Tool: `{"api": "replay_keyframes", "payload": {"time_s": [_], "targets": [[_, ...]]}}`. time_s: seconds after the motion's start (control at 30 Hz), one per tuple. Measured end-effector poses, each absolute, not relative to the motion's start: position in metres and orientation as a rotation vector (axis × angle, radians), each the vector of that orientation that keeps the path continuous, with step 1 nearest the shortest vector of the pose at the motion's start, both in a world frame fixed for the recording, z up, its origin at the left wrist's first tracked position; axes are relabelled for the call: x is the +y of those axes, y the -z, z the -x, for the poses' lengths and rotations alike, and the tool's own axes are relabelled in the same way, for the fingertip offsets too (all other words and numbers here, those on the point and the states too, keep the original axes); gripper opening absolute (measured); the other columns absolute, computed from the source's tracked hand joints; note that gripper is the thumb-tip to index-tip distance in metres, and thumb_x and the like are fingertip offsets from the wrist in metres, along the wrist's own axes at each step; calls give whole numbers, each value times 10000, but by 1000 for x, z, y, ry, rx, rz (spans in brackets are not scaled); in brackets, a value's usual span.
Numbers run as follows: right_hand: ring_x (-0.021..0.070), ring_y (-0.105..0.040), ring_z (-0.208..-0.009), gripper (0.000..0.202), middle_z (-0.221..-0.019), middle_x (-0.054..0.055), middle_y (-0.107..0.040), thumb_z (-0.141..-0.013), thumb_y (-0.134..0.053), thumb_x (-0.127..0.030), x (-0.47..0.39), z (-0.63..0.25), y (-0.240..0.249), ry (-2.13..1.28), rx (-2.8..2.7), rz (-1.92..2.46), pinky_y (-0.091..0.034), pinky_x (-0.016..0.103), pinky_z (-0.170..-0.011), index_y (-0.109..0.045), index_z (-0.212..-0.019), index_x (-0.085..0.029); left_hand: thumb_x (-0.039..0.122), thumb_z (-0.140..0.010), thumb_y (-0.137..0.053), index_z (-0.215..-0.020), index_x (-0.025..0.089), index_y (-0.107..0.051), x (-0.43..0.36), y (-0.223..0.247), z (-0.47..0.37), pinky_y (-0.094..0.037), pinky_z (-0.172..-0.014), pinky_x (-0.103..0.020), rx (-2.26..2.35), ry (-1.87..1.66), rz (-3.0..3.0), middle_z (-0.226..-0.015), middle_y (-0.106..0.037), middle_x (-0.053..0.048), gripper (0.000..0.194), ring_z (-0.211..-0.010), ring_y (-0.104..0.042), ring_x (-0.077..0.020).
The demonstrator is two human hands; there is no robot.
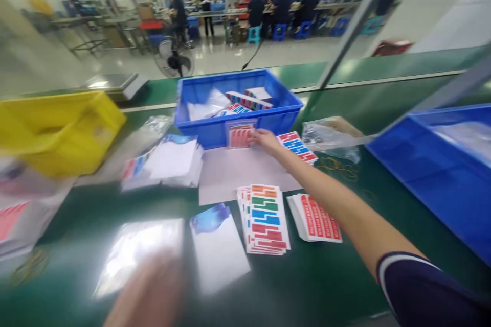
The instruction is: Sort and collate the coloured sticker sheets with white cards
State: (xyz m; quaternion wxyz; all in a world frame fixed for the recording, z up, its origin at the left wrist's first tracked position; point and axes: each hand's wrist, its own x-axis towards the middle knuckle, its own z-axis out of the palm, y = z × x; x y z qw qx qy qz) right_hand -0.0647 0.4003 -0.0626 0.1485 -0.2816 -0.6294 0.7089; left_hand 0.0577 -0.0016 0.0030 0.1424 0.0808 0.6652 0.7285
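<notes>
My right hand (pixel 264 140) reaches to the front wall of the blue bin (pixel 210 133), its fingers closed on the edge of a clear packet with red labels (pixel 241 136). My left hand (pixel 153 286) is a motion blur at the lower left, beside shiny clear plastic bags (pixel 141 245); its fingers cannot be made out. Between the hands lie a white card with a blue-purple top (pixel 218 245), a fanned stack of multicoloured label sheets (pixel 266 219) and a stack of red label sheets (pixel 316 219). More coloured sheets (pixel 297 146) rest behind my right forearm.
A yellow bin (pixel 57 133) stands at the left, near a pile of white cards (pixel 172 158). Another blue bin (pixel 433 163) is at the right. Rubber bands (pixel 337 166) and plastic bags (pixel 333 135) lie on the green table. People sit and stand far behind.
</notes>
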Motion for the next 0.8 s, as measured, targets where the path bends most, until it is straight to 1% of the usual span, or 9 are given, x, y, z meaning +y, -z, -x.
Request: {"api": "replay_keyframes", "payload": {"time_s": [0.1, 0.2, 0.27, 0.33, 0.47, 0.6, 0.67, 0.73, 0.8], "targets": [[101, -615, -660, 139, -838, 7, -632, -944, -577, -244, 404, 65, 65, -2031, -1766, 866, -535, 231, -578, -610, -939, -109, 381, -839, -623, -822, 203, -679, -2, 8, -71, -525, -624, -280, 1773, -2153, 71, -840, -651, -35, 187, -708, -597, -140], [96, -613, -648, 135, -811, 2, -630, -946, -572, -228, 405, 65, 62, -2025, -1768, 905, -529, 217, -561, -609, -903, -105, 388, -670, -781, -777, 198, -719, 1, 22, -81, -526, -603, -243, 1431, -2210, 387, -746, -647, -39, 227, -682, -593, -135], [91, -608, -630, 145, -794, -1, -627, -951, -565, -229, 404, 66, 58, -2008, -1769, 939, -523, 206, -545, -607, -892, -103, 330, -535, -860, -770, 183, -732, 0, 29, -85, -533, -599, -224, 1232, -2253, 578, -747, -667, -49, 305, -691, -600, -140], [84, -600, -608, 150, -787, -4, -622, -956, -557, -236, 402, 66, 55, -1981, -1762, 981, -517, 197, -526, -602, -905, -103, 293, -500, -872, -789, 172, -739, -1, 33, -88, -542, -611, -217, 1191, -2299, 672, -808, -695, -67, 340, -732, -618, -152], [78, -594, -562, 152, -771, -6, -613, -959, -552, -255, 400, 63, 49, -1936, -1749, 1058, -512, 185, -493, -577, -954, -104, 298, -508, -867, -798, 162, -745, -4, 33, -94, -539, -605, -204, 1240, -2312, 725, -819, -705, -69, 343, -742, -630, -152], [116, -647, -575, 232, -746, 26, -623, -948, -567, -329, 395, 51, 42, -1955, -1790, 1042, -560, 217, -529, -516, -1020, -115, 203, -575, -805, -853, 165, -731, -10, 38, -98, -541, -637, -213, 1281, -2322, 722, -890, -706, -63, 290, -787, -636, -156], [138, -672, -614, 265, -767, 59, -642, -947, -556, -366, 388, 42, 38, -1978, -1855, 974, -588, 251, -587, -507, -1029, -118, 191, -628, -756, -844, 163, -721, -15, 42, -97, -545, -635, -224, 1268, -2349, 785, -891, -702, -65, 221, -790, -642, -165], [150, -691, -681, 275, -860, 96, -666, -953, -528, -386, 373, 29, 31, -1991, -1954, 850, -603, 289, -675, -525, -1036, -124, 178, -710, -669, -809, 165, -710, -18, 43, -96, -541, -597, -227, 1229, -2356, 897, -856, -696, -68, 108, -761, -646, -166], [172, -701, -797, 299, -1014, 121, -669, -936, -539, -412, 350, 8, 25, -1983, -2081, 674, -593, 346, -791, -556, -1072, -147, 136, -786, -559, -783, 166, -698, -20, 40, -95, -532, -569, -224, 1173, -2344, 986, -814, -688, -68, 142, -724, -642, -155]]}}
